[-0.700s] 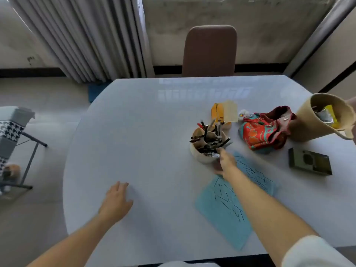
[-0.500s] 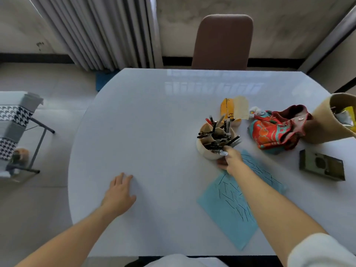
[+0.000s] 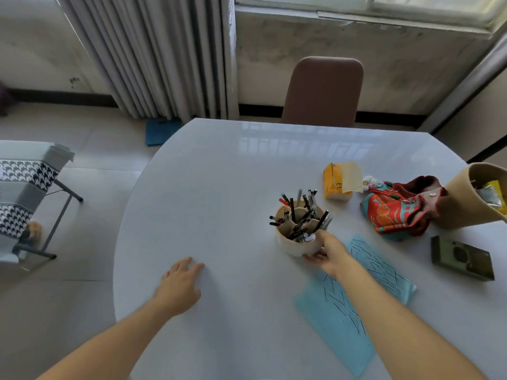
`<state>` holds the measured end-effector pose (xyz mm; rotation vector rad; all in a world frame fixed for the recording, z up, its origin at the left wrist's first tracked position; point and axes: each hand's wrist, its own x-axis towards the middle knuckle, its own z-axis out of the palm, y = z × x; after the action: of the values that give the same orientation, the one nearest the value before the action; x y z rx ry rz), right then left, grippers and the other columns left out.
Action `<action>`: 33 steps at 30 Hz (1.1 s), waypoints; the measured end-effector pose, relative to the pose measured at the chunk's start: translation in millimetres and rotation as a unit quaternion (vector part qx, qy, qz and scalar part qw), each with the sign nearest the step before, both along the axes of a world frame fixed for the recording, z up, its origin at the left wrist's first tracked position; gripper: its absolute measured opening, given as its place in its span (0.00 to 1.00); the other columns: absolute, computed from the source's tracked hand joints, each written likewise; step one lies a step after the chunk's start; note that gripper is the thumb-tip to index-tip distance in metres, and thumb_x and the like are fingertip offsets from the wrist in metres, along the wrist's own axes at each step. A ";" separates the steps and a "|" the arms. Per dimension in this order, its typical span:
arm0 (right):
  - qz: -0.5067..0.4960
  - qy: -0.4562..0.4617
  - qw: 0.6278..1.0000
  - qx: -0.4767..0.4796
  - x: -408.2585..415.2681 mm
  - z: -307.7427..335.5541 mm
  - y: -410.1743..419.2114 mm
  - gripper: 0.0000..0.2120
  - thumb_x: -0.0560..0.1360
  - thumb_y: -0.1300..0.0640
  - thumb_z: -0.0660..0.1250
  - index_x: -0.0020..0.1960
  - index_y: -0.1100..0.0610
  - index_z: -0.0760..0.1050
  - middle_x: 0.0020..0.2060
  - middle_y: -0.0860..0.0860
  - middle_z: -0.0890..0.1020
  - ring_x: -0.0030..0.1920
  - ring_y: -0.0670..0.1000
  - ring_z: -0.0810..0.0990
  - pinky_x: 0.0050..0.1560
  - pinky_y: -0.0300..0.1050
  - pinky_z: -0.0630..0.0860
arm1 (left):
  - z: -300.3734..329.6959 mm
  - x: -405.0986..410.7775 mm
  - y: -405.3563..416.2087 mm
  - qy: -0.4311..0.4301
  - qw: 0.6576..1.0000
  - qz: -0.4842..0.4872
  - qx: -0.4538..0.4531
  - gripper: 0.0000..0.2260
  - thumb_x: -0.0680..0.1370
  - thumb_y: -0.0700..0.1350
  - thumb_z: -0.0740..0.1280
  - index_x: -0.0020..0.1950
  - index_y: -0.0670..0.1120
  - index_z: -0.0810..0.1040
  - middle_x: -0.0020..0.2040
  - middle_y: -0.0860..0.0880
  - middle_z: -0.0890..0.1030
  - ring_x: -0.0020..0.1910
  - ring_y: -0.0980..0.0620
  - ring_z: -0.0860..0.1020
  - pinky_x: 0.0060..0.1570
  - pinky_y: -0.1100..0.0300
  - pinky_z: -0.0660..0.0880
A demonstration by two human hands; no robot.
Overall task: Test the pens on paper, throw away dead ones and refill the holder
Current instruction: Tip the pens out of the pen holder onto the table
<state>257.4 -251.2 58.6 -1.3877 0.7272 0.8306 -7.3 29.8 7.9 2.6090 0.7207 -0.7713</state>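
A beige round pen holder stands near the middle of the white table, stuffed with several dark pens. My right hand grips the holder's near right side, thumb at the rim. A light blue paper covered in black test strokes lies under my right forearm. A tan bin with wrappers inside leans at the right edge. My left hand rests flat on the table at the left, fingers apart, holding nothing.
A yellow tissue pack sits behind the holder. A red patterned pouch lies beside the bin, and a dark green box in front of it. A brown chair stands at the far side, a folding stool on the floor left.
My right hand has slid from the holder's rim down around its near side and closed on it. The view has tilted up. My left hand has stayed flat on the table.
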 end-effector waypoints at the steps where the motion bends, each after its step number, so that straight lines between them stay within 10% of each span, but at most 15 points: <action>1: 0.013 -0.011 1.000 0.004 -3.0 1.8 4.4 0.11 0.76 0.61 0.71 0.58 0.58 0.78 0.56 0.63 0.81 0.57 0.62 0.80 0.52 0.60 0.83 | 1.1 -1.4 3.2 0.003 1.000 -0.014 -0.004 0.33 0.75 0.54 0.63 0.79 0.57 0.57 0.80 0.48 0.53 0.78 0.46 0.54 0.76 0.49 0.57; 10: 0.105 -0.188 0.971 -0.103 -18.9 5.2 58.8 0.21 0.67 0.59 0.81 0.54 0.58 0.75 0.54 0.57 0.82 0.53 0.56 0.82 0.50 0.59 0.85 | 4.7 -16.8 31.4 0.022 0.995 -0.077 -0.062 0.33 0.76 0.50 0.62 0.81 0.55 0.55 0.82 0.50 0.46 0.80 0.50 0.51 0.77 0.53 0.54; 15: 0.204 -0.342 0.868 -0.296 -30.2 11.1 85.2 0.41 0.56 0.49 0.84 0.63 0.57 0.70 0.57 0.54 0.75 0.54 0.55 0.78 0.53 0.55 0.82 | -2.2 -22.1 31.6 0.017 0.993 -0.093 -0.070 0.35 0.76 0.48 0.61 0.81 0.55 0.52 0.82 0.51 0.42 0.80 0.52 0.45 0.77 0.54 0.55; 33: 0.288 -0.562 0.661 -0.405 -71.0 -12.8 118.4 0.42 0.59 0.49 0.84 0.63 0.57 0.63 0.59 0.56 0.69 0.60 0.57 0.67 0.40 0.50 0.77 | -8.8 -24.6 33.0 -0.004 0.990 -0.128 -0.057 0.36 0.76 0.44 0.60 0.82 0.52 0.50 0.82 0.48 0.40 0.81 0.51 0.44 0.76 0.54 0.57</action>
<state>186.3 -132.8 45.8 -2.5978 -0.4722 -0.1291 -31.9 62.8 -0.9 2.6286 0.3305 -0.8464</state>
